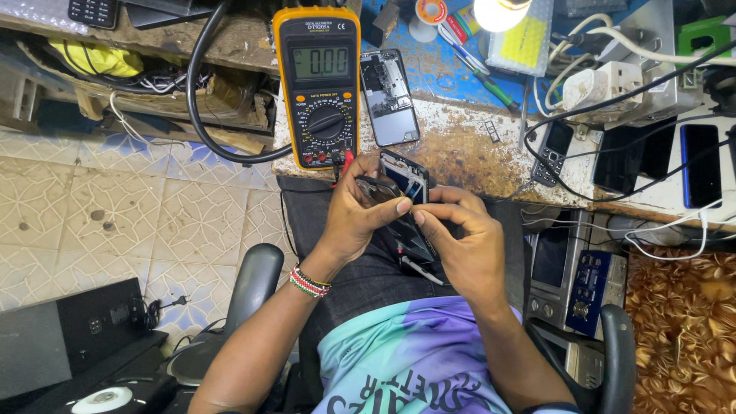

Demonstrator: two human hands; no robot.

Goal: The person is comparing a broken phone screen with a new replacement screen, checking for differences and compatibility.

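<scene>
Over my lap, both hands hold an opened dark phone [404, 178] with its insides showing. My left hand [360, 215], with a beaded band at the wrist, grips the phone's left side, thumb pressed on its edge. My right hand [460, 238] pinches the phone's lower right part with thumb and forefinger. A thin probe-like tool [420, 270] lies on my lap under the hands. What the fingertips touch is too small to tell.
A yellow multimeter [320, 84] stands on the worn bench edge [475, 153], with another opened phone [389, 96] beside it. Several phones [701, 165], a keypad phone [552, 152], cables and a lamp [498, 11] crowd the right. Chair armrests [257, 284] flank me; tiled floor lies left.
</scene>
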